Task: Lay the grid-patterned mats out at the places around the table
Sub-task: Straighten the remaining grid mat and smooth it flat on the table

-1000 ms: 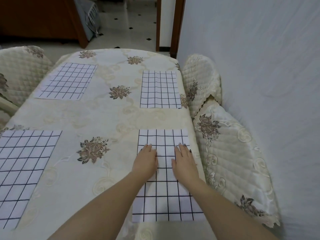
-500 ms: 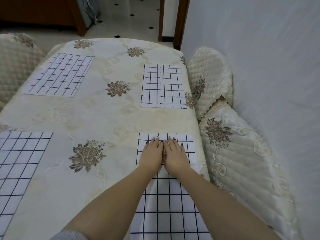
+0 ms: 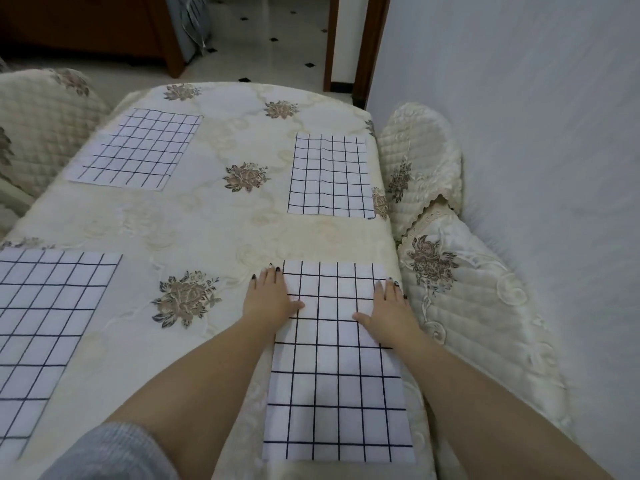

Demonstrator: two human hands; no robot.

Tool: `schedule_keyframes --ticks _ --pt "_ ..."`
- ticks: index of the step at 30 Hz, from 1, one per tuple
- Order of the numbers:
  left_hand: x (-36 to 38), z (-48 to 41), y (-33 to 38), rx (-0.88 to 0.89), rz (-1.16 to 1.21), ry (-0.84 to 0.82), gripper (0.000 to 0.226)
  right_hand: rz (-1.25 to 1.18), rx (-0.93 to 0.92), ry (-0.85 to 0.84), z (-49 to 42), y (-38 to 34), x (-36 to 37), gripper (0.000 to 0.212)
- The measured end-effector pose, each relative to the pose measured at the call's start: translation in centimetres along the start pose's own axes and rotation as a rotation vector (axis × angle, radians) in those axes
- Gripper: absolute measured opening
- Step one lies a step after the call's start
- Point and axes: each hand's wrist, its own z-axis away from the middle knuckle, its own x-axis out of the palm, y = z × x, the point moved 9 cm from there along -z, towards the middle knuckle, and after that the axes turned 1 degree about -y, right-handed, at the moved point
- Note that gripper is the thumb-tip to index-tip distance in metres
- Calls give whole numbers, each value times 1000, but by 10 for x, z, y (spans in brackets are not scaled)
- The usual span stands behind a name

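Observation:
Several white mats with a dark grid lie flat on the cream floral tablecloth [image 3: 214, 230]. The near right mat [image 3: 336, 382] lies under both my hands. My left hand [image 3: 272, 297] presses flat on its far left edge, fingers straight. My right hand [image 3: 389, 306] presses flat on its far right edge, close to the table's side. Another mat [image 3: 330, 176] lies at the far right, one [image 3: 136, 150] at the far left, and one [image 3: 45, 327] at the near left.
Quilted cream chair covers [image 3: 460, 306] crowd the table's right side against a pale wall [image 3: 536, 133]. Another covered chair [image 3: 38, 123] stands at the left. A tiled floor and a brown door frame [image 3: 367, 46] lie beyond the far end.
My hands, side by side in the middle of the near right mat half a second ago, have slid apart to its left and right edges.

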Motion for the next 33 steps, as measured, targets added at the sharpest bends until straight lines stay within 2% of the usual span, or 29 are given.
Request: schedule_keyframes --ticks 2,5,9,14,18,22,27,33 --pt "-2 10 -10 -9 9 20 99 -18 22 31 8 6 -2 90" --pt "0 40 -6 19 13 33 105 -27 -43 129 35 -9 1 78" --pt "24 86 28 127 25 -11 107 -73 -157 105 73 -48 27 71" --pt "61 135 59 231 12 -52 86 -59 -217 65 113 -81 57 66" --pt "84 163 64 227 -43 -104 88 10 -232 18 136 -91 77 86" --pt "87 175 58 207 -2 -94 91 -23 -212 -1 147 -81 89 74" --pt "90 182 41 175 45 -117 118 -46 -167 -1 154 -50 88 88" --pt "90 192 7 155 46 -107 120 -63 -60 29 170 1 82 91"
